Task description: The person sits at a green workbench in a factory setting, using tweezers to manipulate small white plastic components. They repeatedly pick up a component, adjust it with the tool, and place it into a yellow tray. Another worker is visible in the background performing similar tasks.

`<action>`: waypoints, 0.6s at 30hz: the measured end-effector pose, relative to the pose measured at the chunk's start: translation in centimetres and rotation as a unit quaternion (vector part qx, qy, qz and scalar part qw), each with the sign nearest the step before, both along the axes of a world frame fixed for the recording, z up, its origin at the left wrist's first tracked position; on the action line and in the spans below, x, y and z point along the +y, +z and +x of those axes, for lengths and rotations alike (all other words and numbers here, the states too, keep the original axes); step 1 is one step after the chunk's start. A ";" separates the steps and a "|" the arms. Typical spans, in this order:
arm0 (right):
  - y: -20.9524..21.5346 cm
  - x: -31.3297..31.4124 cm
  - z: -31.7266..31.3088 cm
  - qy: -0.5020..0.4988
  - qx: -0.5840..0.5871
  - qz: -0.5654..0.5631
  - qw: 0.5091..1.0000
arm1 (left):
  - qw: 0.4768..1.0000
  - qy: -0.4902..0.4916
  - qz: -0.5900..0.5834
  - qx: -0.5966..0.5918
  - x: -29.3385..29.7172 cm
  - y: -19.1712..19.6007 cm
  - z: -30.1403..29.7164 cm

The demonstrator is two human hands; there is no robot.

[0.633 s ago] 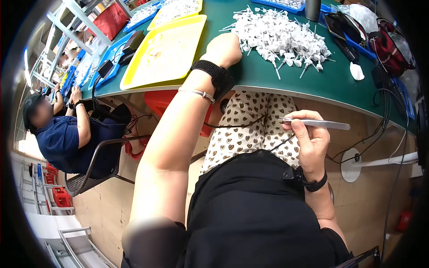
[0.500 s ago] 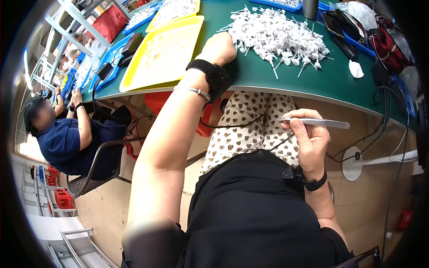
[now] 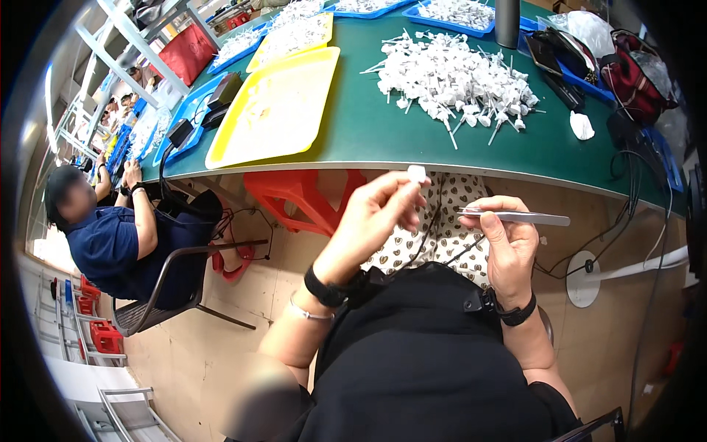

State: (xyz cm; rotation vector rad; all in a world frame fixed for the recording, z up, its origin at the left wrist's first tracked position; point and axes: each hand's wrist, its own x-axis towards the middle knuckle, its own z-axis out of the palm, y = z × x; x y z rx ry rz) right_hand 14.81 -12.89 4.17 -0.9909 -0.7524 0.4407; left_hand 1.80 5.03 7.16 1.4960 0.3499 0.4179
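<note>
Just off the table's near edge, my left hand (image 3: 379, 214) pinches a small white plastic piece (image 3: 417, 174) between thumb and fingertips. My right hand (image 3: 509, 243) is closed around silver tweezers (image 3: 534, 219), which lie nearly level with their fine tips toward my left hand. Whether the tips hold anything is too small to tell. Both hands hover above my lap, a short gap apart. On the green table (image 3: 361, 140) beyond them lies a heap of white plastic pieces (image 3: 460, 81) with thin stems.
A shallow yellow tray (image 3: 313, 121) sits left of the heap, with filled blue and yellow trays behind it. A dark cylinder (image 3: 507, 22), bags (image 3: 637, 74) and a white scrap (image 3: 581, 125) are at the right. A red stool (image 3: 294, 193) stands below the table; a co-worker (image 3: 110, 228) sits left.
My left hand has drawn back from beside the heap to above my lap, where the white piece now shows in its fingers. The right hand keeps the tweezers nearly in place.
</note>
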 end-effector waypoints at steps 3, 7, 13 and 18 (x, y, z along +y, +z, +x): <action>0.1 0.2 -0.4 0.039 0.017 0.013 0.999 | 0.998 0.045 0.001 -0.032 -2.9 -3.4 -1.7; -0.5 0.2 -1.5 0.049 -0.003 -0.023 0.999 | 0.996 0.064 -0.040 -0.046 -4.5 -6.2 -2.7; -0.7 0.5 -2.7 0.041 -0.029 -0.059 0.997 | 0.986 0.104 0.111 -0.066 -5.1 -6.2 -2.6; -1.0 0.4 -2.8 0.008 -0.098 -0.102 0.990 | 0.960 0.119 0.228 -0.109 -5.2 -6.7 -2.2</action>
